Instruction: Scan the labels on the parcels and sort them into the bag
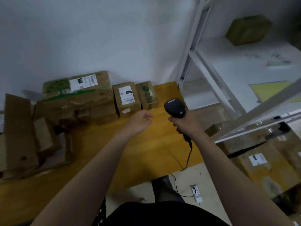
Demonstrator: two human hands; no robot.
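Your left hand (140,121) hangs loosely spread, holding nothing, just below-right of the labelled parcel (126,99) upright on the surface (146,144); your right hand (182,124) grips the scanner (175,107), farther right.

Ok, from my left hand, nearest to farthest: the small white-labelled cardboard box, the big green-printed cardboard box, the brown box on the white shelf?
1. Small white-labelled cardboard box, just beyond the left hand.
2. Big green-printed cardboard box, further left.
3. Brown box on the white shelf, far upper right.
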